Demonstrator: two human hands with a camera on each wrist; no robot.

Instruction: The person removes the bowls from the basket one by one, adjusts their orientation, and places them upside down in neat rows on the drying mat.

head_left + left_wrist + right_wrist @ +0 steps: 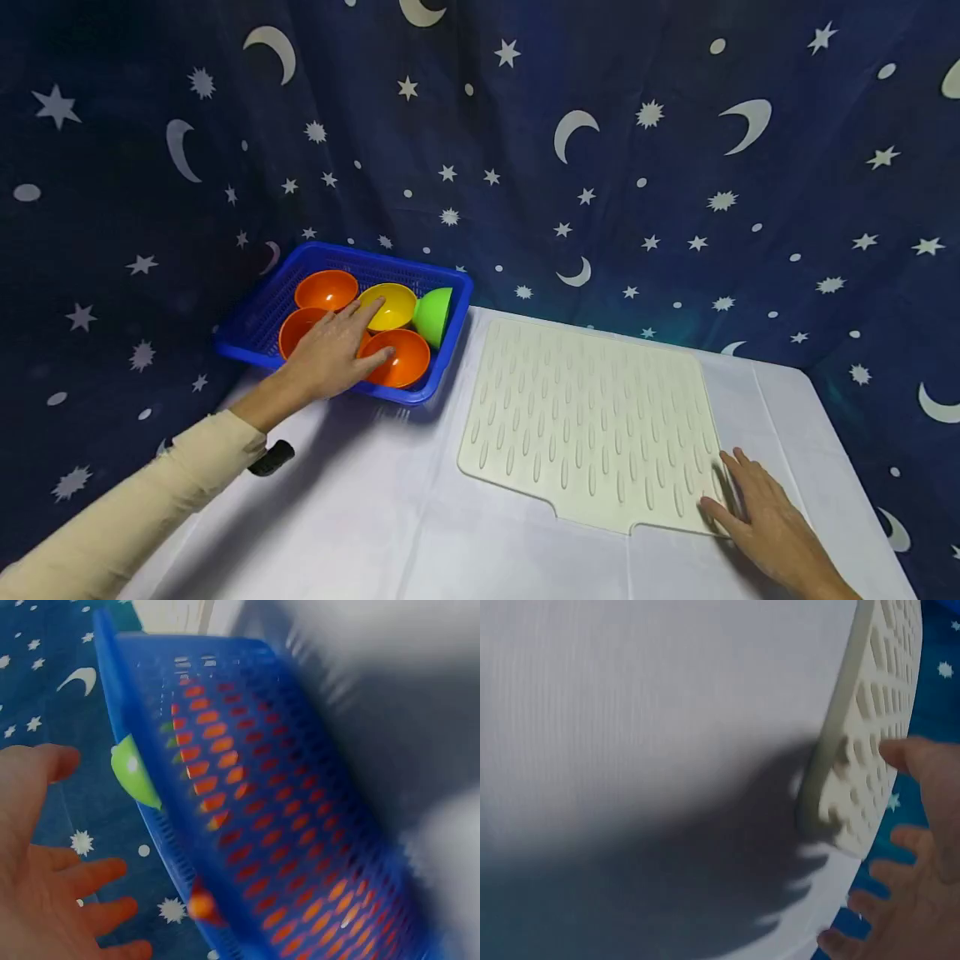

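Observation:
My left hand [333,354] hovers over a blue plastic basket [454,329] with its fingers spread, gripping nothing. Inside the basket are orange bowls, one at the back [327,288] and one at the front [405,360], with another partly covered by the hand. A yellow bowl [396,310] lies by the fingertips, and a green bowl [431,317] is tipped on its side at the right wall. In the left wrist view, the bowls show through the basket's slots. My right hand [772,521], fingers loosely extended, is at the front right corner of a cream ribbed mat [592,417].
A white cloth [337,533] covers the table under the basket and mat. Dark blue fabric [525,200] with moons and stars hangs behind and at both sides. The basket stands at the back left, close to that fabric. A black object [272,458] shows beneath the left wrist.

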